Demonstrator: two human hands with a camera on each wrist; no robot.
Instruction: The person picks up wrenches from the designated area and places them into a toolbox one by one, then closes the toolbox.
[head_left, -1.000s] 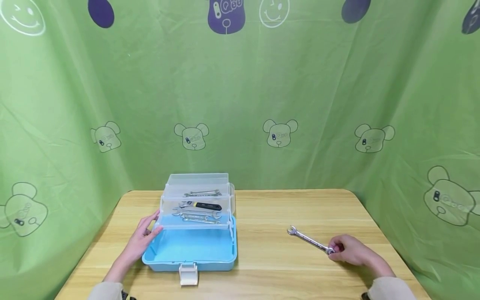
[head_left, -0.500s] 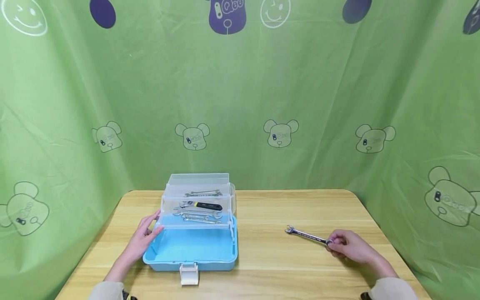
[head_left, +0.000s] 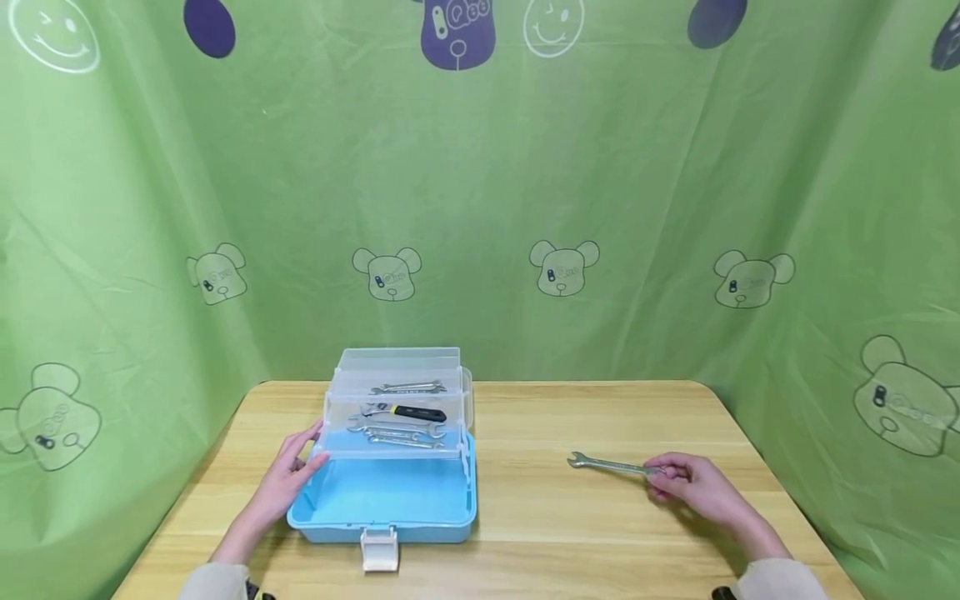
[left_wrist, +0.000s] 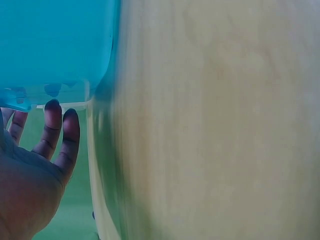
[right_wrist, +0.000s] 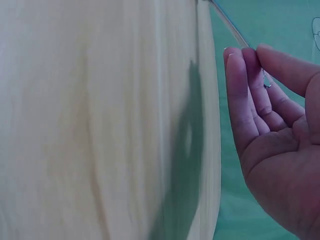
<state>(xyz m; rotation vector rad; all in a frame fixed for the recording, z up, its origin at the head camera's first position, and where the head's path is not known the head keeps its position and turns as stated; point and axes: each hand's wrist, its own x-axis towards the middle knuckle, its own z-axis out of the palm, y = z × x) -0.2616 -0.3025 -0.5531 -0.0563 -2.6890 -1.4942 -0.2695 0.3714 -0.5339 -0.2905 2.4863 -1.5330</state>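
My right hand point(head_left: 693, 483) pinches one end of a silver double-ended wrench point(head_left: 611, 464) between thumb and fingers. The wrench points left, its free open jaw away from the hand. In the right wrist view its shaft point(right_wrist: 230, 21) runs up out of frame from the fingertips. On the left stands a blue toolbox point(head_left: 442, 529) with its clear stepped trays point(head_left: 405, 454) raised. My left hand point(head_left: 281, 479) rests against the left side of the box and trays, thumb at the front tray's corner. In the left wrist view, its fingers point(left_wrist: 70, 140) touch the box's side.
The front tray holds a black-handled adjustable wrench point(head_left: 420, 413) and several silver wrenches point(head_left: 405, 443). More wrenches point(head_left: 408, 387) lie in the tray behind. A white latch point(head_left: 380, 550) hangs at the box front. Green curtain point(head_left: 480, 325) surrounds the wooden table point(head_left: 540, 533).
The wrench has swung from a slant to nearly level in the head view, as my right hand shifted slightly up and left. My left hand stays at the toolbox.
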